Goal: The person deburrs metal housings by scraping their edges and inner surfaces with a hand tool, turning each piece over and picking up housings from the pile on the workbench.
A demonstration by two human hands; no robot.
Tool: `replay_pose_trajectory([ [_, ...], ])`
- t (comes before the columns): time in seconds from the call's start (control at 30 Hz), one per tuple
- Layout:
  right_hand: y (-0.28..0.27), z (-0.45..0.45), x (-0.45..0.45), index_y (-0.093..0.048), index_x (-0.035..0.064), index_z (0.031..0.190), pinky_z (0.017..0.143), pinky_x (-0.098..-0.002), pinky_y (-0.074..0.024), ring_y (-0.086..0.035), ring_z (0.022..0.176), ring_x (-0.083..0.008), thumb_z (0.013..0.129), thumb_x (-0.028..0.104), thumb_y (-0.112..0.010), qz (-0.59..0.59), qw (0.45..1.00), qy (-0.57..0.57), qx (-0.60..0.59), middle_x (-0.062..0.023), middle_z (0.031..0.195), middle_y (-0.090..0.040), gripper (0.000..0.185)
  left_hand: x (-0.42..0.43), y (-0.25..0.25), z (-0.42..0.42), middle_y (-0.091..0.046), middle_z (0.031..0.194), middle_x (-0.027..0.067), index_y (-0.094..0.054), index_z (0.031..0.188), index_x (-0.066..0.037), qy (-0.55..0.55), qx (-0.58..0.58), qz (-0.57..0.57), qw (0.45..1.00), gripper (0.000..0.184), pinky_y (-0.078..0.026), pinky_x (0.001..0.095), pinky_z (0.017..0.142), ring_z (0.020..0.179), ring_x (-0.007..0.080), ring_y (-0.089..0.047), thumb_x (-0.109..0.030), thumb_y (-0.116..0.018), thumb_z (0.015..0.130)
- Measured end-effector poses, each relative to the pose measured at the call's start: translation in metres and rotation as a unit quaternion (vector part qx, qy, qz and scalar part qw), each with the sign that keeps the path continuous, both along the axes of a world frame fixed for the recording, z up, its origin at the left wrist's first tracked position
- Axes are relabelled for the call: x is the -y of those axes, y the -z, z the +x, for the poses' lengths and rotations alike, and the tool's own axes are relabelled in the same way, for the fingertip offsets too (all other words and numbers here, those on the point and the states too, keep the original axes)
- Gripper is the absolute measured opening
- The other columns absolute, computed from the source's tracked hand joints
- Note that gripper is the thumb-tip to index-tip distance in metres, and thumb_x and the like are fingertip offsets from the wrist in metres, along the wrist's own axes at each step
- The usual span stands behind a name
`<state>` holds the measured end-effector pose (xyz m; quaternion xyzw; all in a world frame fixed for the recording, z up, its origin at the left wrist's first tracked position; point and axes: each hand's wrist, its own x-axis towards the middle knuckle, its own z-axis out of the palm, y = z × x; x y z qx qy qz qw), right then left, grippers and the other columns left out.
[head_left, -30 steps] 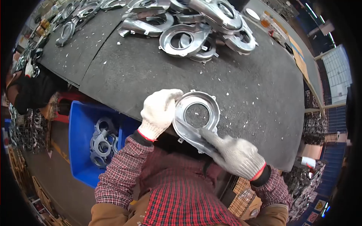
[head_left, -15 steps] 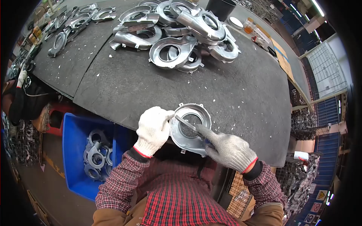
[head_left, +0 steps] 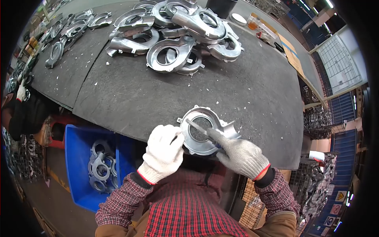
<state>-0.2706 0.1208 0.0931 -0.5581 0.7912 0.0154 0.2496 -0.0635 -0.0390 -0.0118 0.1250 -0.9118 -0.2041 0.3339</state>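
Observation:
A silver scroll-shaped metal housing (head_left: 202, 148) lies at the near edge of the dark work table, its round opening facing up and its spout to the right. My left hand (head_left: 162, 153), in a white knit glove, has curled fingers at the housing's left rim. In a greyer glove, my right hand (head_left: 244, 157) grips a narrow flat file (head_left: 198, 127); the handle is mostly hidden in the fist. The file's blade reaches left across the opening, its tip by the inner rim at upper left.
Similar housings (head_left: 169, 55) are heaped at the table's far side, with more (head_left: 75, 29) at far left. A blue bin (head_left: 73, 166) below left holds several pieces. A black container (head_left: 222, 7) and white lid (head_left: 238, 19) stand behind. Another person's gloved hand (head_left: 21, 93) shows at left.
The housing has turned, so its spout now shows at the right. My left hand has shifted down along its left side. The file stays in my right hand; the view has moved slightly.

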Motion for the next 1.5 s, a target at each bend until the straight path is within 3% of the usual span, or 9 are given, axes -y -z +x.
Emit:
replay_pose_trajectory([
  [0.27,0.002,-0.019,-0.011,-0.045,0.0242,0.166,0.067,-0.0522,-0.0645,-0.079,0.079,-0.0394,0.097,0.017,-0.067,-0.025,1.0,0.001,-0.001,-0.0213,0.09,-0.078,0.073,-0.017,-0.01,-0.027,-0.067,0.103,0.0108,-0.071,0.106,-0.002,0.115,0.038,0.0,0.993,0.042,-0.052,0.056,0.097,0.097,0.0339,-0.067,-0.008,-0.082,0.065],
  [0.4,0.002,-0.044,-0.013,-0.046,0.0241,0.165,0.068,-0.0523,-0.0643,-0.079,0.079,-0.0402,0.097,0.016,-0.067,-0.024,0.999,0.025,-0.024,-0.0218,0.091,-0.077,0.072,-0.026,0.022,-0.046,-0.063,0.088,0.0039,-0.074,0.109,-0.006,0.145,0.032,-0.019,0.989,0.032,-0.054,0.0528,0.103,0.087,0.0246,-0.067,-0.015,-0.081,0.08],
  [0.97,-0.013,-0.056,-0.055,-0.051,0.0274,0.163,0.068,-0.048,-0.0663,-0.081,0.08,-0.0354,0.095,0.021,-0.073,0.05,0.996,0.054,-0.056,-0.0167,0.093,-0.079,0.072,-0.024,0.019,-0.051,-0.069,0.089,0.0021,-0.075,0.116,-0.01,0.164,0.081,-0.026,0.983,0.04,-0.052,0.0469,0.081,0.081,0.0274,-0.066,-0.013,-0.087,0.078],
  [1.13,-0.016,-0.058,-0.075,-0.048,0.0223,0.166,0.082,-0.0479,-0.067,-0.081,0.093,-0.0394,0.095,0.018,-0.073,-0.135,0.982,0.108,0.072,-0.0237,0.109,-0.079,0.075,-0.019,0.0,-0.056,-0.07,0.087,0.0033,-0.075,0.113,-0.01,0.132,0.117,-0.058,0.983,0.038,-0.053,0.0432,0.076,0.079,0.028,-0.066,-0.013,-0.087,0.077],
  [1.2,-0.02,-0.051,-0.097,-0.048,0.0184,0.166,0.096,-0.0456,-0.0648,-0.08,0.108,-0.0401,0.097,0.021,-0.076,-0.205,0.958,0.132,0.153,-0.0278,0.131,-0.074,0.074,-0.002,-0.022,-0.067,-0.073,0.087,0.0086,-0.075,0.104,-0.007,0.082,-0.102,0.069,0.989,0.02,-0.058,0.0407,0.074,0.078,0.0297,-0.072,-0.014,-0.083,0.087],
  [1.27,-0.014,-0.048,-0.12,-0.049,0.0143,0.165,0.103,-0.0442,-0.062,-0.078,0.116,-0.0401,0.097,0.023,-0.078,-0.222,0.887,0.2,0.351,-0.0288,0.143,-0.069,0.074,0.005,-0.073,-0.065,-0.068,0.087,0.0044,-0.071,0.103,0.001,-0.018,-0.048,0.408,0.912,0.017,-0.049,0.0276,0.077,0.083,0.0099,-0.059,-0.012,-0.061,0.109],
  [1.4,0.02,-0.025,-0.076,-0.04,0.0131,0.169,0.09,-0.0527,-0.0654,-0.079,0.1,-0.0464,0.103,0.026,-0.071,-0.133,0.957,0.087,0.243,-0.0282,0.115,-0.078,0.074,0.003,-0.057,-0.072,-0.067,0.085,0.003,-0.071,0.104,0.002,-0.081,-0.037,0.38,0.921,0.024,-0.049,0.0279,0.075,0.081,0.0093,-0.058,-0.018,-0.06,0.113],
  [1.43,0.039,-0.016,-0.066,-0.03,0.015,0.172,0.074,-0.0552,-0.0666,-0.079,0.084,-0.0465,0.105,0.028,-0.067,-0.142,0.971,0.077,0.177,-0.0261,0.099,-0.078,0.077,0.0,-0.053,-0.069,-0.071,0.084,0.0054,-0.072,0.105,0.002,-0.11,-0.053,0.379,0.917,0.025,-0.052,0.0287,0.075,0.08,0.01,-0.062,-0.019,-0.062,0.113],
  [1.5,0.049,-0.003,-0.05,-0.028,0.0154,0.173,0.068,-0.0548,-0.0659,-0.078,0.08,-0.0449,0.105,0.029,-0.067,-0.121,0.974,0.071,0.175,-0.0268,0.097,-0.077,0.079,-0.005,-0.048,-0.062,-0.069,0.083,0.0046,-0.071,0.105,0.002,-0.099,-0.042,0.359,0.927,0.026,-0.05,0.0281,0.074,0.08,0.0095,-0.059,-0.02,-0.062,0.114],
])
